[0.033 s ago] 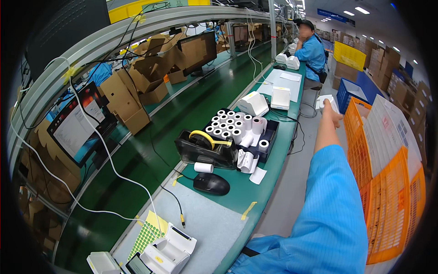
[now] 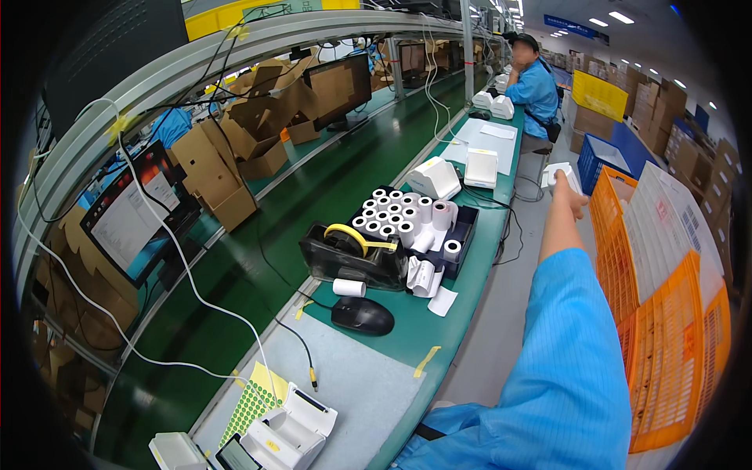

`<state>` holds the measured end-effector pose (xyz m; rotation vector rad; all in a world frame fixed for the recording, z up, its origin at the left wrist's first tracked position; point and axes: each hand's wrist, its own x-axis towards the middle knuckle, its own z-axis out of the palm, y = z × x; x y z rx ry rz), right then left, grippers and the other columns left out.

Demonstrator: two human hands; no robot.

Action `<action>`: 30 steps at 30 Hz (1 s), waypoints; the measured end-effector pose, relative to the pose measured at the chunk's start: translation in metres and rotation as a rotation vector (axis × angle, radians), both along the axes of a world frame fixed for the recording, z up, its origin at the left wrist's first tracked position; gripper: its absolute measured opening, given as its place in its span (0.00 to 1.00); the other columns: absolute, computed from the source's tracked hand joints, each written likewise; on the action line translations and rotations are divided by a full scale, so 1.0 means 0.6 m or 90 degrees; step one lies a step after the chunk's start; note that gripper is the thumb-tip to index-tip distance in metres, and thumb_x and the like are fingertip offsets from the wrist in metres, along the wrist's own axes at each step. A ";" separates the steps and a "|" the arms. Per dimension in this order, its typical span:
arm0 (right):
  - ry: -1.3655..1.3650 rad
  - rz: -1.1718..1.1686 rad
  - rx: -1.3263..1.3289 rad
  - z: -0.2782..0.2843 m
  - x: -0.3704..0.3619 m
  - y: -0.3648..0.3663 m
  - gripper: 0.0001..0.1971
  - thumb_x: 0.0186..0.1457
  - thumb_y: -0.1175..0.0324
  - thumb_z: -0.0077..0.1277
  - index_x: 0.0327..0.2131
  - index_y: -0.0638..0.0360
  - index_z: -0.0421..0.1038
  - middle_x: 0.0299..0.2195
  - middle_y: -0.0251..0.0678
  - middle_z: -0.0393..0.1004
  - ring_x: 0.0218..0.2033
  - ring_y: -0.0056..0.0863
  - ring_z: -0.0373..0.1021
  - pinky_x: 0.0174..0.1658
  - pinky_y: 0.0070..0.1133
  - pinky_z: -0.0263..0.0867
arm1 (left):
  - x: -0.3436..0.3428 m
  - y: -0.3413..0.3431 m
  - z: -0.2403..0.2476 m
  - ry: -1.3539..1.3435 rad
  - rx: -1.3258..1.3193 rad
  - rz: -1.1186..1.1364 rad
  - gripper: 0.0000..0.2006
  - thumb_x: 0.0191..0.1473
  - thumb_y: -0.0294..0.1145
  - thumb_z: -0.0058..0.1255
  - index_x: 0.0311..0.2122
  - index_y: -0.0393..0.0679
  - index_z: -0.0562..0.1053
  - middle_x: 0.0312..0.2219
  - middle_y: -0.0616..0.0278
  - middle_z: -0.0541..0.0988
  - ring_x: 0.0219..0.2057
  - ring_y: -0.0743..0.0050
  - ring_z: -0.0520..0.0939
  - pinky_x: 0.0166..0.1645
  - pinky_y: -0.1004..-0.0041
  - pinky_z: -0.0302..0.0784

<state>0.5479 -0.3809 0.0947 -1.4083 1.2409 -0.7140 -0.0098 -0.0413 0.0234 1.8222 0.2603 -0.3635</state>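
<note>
My right hand [image 2: 577,202] reaches far out at the right, beyond the bench edge and beside the orange crates. Its fingers are closed round a white device [image 2: 561,174], only part of which shows. My left hand is out of view. At the bottom of the bench lies a white receipt printer [image 2: 286,439] with its lid raised. Touching it is a sheet of green round stickers [image 2: 249,407]. A second white device [image 2: 177,452] is cut off by the lower edge.
On the bench are a black mouse [image 2: 363,315], a tape dispenser [image 2: 352,258], a tray of paper rolls [image 2: 468,235] and white printers [image 2: 481,168]. Orange crates [image 2: 666,360] and a blue crate [image 2: 601,160] stand at the right. A co-worker [image 2: 534,94] sits farther along. Cables hang at left.
</note>
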 end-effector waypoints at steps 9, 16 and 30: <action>-0.019 -0.036 -0.005 -0.002 -0.008 0.011 0.52 0.26 0.46 0.60 0.56 0.56 0.48 0.50 0.54 0.55 0.50 0.48 0.57 0.51 0.36 0.57 | 0.006 -0.007 0.005 0.085 -0.047 0.073 0.17 0.43 0.19 0.42 0.41 0.41 0.69 0.19 0.71 0.64 0.19 0.84 0.61 0.23 0.82 0.57; -0.014 -0.016 -0.006 0.002 -0.011 0.015 0.52 0.27 0.46 0.60 0.56 0.56 0.48 0.50 0.55 0.55 0.50 0.48 0.57 0.51 0.37 0.57 | 0.018 -0.014 0.038 0.120 -0.022 0.085 0.18 0.43 0.15 0.38 0.41 0.40 0.70 0.19 0.73 0.64 0.18 0.88 0.60 0.20 0.85 0.54; -0.061 0.045 -0.091 0.016 0.031 0.033 0.49 0.24 0.49 0.60 0.55 0.48 0.54 0.50 0.54 0.54 0.50 0.48 0.57 0.50 0.36 0.60 | 0.022 -0.009 0.036 0.103 -0.048 0.089 0.18 0.43 0.15 0.38 0.42 0.40 0.69 0.19 0.73 0.64 0.18 0.88 0.60 0.20 0.85 0.54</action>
